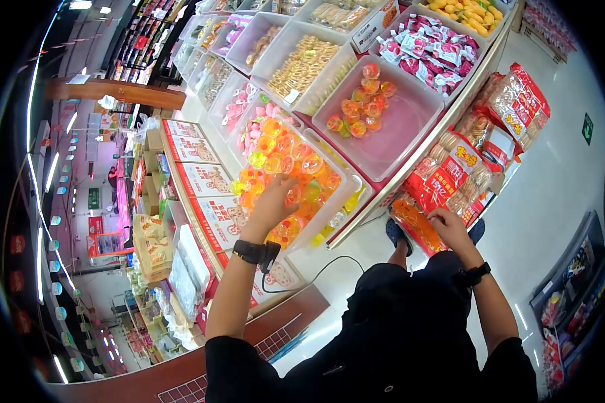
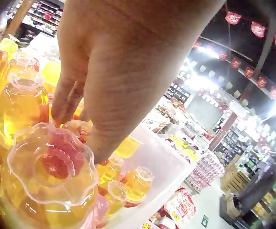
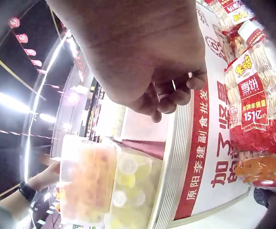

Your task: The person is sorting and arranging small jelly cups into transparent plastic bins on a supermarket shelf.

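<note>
An open clear bin (image 1: 339,195) holds small orange and yellow cups with clear, wavy-rimmed lids (image 2: 52,164). My left hand (image 1: 273,205) reaches down into the cups, with thumb and fingers around one cup (image 2: 78,130); the fingertips are partly hidden in the left wrist view, where the hand (image 2: 114,71) fills the top. My right hand (image 1: 450,228) hangs beside the counter, above an orange package (image 1: 420,225). In the right wrist view its fingers (image 3: 164,100) curl loosely with nothing visible in them.
Beside the cup bin stands a larger bin (image 1: 410,134) with a few orange cups. Bins of sticks (image 1: 302,67) and pink packets (image 1: 430,50) are farther back. Red bags of rice crackers (image 1: 450,171) sit along the counter's right side. A black cable (image 1: 316,277) hangs near the counter.
</note>
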Demonstrator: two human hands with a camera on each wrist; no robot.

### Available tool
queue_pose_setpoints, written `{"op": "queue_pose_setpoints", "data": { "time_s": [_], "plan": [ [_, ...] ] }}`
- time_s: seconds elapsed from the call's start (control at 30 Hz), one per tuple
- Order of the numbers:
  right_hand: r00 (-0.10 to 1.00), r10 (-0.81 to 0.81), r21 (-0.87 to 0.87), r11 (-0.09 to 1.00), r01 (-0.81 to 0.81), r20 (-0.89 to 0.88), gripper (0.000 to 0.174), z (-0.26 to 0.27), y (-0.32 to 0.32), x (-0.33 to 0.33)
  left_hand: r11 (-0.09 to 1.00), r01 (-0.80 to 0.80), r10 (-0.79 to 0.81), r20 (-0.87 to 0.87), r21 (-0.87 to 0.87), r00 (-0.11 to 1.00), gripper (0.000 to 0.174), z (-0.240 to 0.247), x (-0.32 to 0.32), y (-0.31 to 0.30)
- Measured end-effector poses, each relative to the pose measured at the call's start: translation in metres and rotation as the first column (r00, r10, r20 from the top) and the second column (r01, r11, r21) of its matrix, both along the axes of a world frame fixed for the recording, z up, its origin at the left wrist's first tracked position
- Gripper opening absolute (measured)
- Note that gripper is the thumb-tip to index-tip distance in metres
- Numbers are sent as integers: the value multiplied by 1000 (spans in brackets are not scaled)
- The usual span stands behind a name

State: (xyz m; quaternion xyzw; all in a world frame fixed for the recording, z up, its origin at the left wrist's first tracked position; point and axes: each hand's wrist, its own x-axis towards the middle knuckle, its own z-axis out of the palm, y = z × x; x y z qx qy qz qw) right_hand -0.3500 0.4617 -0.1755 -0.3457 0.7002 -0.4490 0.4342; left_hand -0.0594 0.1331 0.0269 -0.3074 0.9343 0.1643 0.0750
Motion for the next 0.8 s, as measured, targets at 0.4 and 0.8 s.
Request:
{"op": "queue_pose_setpoints", "data": {
  "time_s": [0.4,0.8],
  "plan": [
    [999,17,94,995,-21,46,15,-9,8,-1,998,-66,66,-13,-19,998,51,21,-7,2],
    [1000,4,101,995,-4,8,14,-13,12,0,999,-19,22,60,-45,998,47,7,-8,2]
  ]
}}
